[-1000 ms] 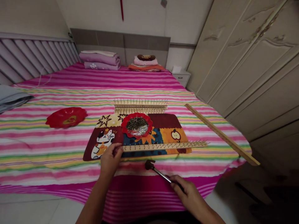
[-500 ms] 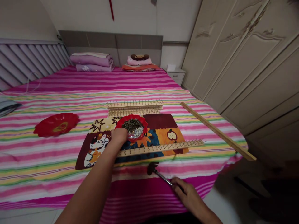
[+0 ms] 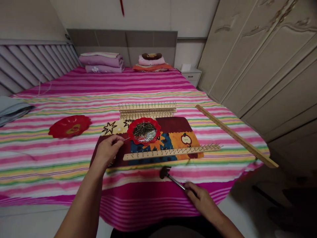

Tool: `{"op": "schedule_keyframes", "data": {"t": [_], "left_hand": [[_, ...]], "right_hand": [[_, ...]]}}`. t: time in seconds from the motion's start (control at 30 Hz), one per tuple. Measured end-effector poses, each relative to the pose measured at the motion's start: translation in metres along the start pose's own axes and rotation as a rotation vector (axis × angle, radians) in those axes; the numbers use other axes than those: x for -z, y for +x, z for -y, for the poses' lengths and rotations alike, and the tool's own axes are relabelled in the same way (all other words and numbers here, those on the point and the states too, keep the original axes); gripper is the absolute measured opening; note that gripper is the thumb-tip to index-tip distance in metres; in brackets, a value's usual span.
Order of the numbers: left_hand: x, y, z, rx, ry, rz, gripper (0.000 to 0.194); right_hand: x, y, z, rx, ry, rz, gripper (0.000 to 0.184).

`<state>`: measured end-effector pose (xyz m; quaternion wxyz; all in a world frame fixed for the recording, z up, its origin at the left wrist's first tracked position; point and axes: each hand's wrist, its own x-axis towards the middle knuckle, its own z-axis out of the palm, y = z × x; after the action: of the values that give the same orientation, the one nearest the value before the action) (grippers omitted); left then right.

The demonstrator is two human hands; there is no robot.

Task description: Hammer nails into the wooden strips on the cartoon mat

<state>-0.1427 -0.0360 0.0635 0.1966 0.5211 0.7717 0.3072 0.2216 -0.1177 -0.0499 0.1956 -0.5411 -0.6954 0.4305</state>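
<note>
My left hand pinches a thin nail just left of a red scalloped bowl full of loose nails. In front of the bowl lies a narrow wooden strip, with a row of nails standing in it; its left end shows no upright nails. Nearer the bed's front edge, my right hand is closed around the metal handle of a claw hammer. The hammer's dark head rests low over the striped sheet. A patterned mat lies under bowl and strip.
Behind the bowl are more nail-studded strips. A long wooden strip lies at right, overhanging the bed. On the left sit a second red scalloped dish and some folded cloth. Wardrobe doors stand at right.
My left hand has come out of the nail bowl and moved left with a nail between its fingers. The right hand keeps its hold on the hammer. The view has shifted slightly.
</note>
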Motion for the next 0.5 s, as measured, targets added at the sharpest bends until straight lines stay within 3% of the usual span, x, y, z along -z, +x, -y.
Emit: {"op": "schedule_keyframes", "data": {"t": [0.1,0.2,0.5], "left_hand": [[0.001,-0.016,0.024,0.064,-0.054,0.007,0.032],[-0.002,-0.024,0.032,0.082,-0.016,0.063,0.026],[-0.004,-0.025,0.01,0.098,0.328,0.184,0.014]], "right_hand": [[-0.002,0.0,-0.003,0.006,-0.023,-0.007,0.022],[-0.004,0.001,-0.003,0.01,-0.053,-0.016,0.025],[-0.004,-0.001,0.002,0.012,-0.048,-0.04,0.026]]}}
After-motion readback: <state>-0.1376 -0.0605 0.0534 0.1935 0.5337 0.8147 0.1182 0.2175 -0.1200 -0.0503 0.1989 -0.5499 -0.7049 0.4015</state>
